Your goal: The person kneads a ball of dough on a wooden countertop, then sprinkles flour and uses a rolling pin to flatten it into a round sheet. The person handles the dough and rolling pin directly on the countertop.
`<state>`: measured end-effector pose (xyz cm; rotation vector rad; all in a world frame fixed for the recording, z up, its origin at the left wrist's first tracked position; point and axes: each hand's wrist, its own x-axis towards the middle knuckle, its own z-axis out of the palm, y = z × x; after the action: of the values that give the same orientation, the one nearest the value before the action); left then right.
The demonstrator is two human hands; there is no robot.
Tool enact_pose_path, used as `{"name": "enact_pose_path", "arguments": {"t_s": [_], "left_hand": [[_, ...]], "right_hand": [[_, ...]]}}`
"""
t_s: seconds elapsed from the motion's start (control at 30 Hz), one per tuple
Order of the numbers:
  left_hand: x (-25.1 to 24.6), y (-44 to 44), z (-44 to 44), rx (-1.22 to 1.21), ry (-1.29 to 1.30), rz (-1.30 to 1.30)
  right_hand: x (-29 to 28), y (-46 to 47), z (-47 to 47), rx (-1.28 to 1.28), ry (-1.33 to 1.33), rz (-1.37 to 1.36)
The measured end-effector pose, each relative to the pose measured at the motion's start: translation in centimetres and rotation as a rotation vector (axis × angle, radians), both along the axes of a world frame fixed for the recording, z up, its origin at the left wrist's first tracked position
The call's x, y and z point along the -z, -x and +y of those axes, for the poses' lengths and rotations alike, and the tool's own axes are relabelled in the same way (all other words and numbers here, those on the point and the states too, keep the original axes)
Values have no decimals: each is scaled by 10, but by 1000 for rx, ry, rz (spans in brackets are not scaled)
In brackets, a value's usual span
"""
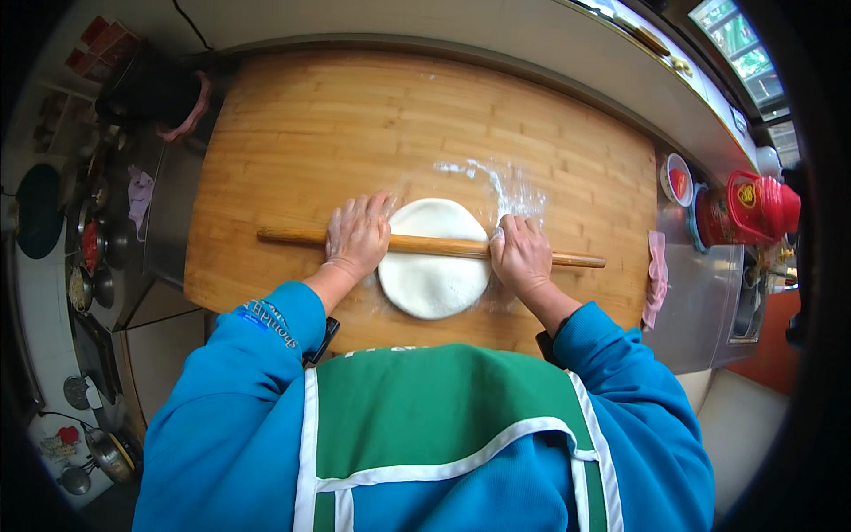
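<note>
A round, flattened piece of white dough (432, 286) lies near the front of a large wooden board (319, 126). Across its middle rests a long wooden rolling pin (439, 247), its two ends reaching well past the dough. My left hand (359, 233) is closed over the pin just left of the dough, its fingers floury. On the other side, my right hand (523, 254) grips the pin close to the dough's right edge. White flour (515, 196) is smeared on the board beyond my right hand.
A wall ledge runs behind the board. To the right stand a red thermos flask (744, 206), a white bowl (677, 179) and a pink cloth (655, 279). Leftward are a black bucket-like container (149, 93), another cloth (139, 193) and several metal bowls (103, 286).
</note>
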<state>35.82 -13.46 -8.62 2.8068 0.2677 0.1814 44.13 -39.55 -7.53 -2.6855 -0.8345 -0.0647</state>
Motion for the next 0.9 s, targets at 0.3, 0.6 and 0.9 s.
{"name": "enact_pose_path", "arguments": {"t_s": [0.3, 0.6, 0.9], "left_hand": [[-7, -87, 27, 14, -75, -109], [0, -67, 19, 169, -61, -248], [-6, -86, 19, 178, -22, -273]], "right_hand": [[-9, -100, 46, 93, -30, -39], [6, -64, 27, -48, 30, 82], [-11, -80, 41, 50, -87, 5]]}}
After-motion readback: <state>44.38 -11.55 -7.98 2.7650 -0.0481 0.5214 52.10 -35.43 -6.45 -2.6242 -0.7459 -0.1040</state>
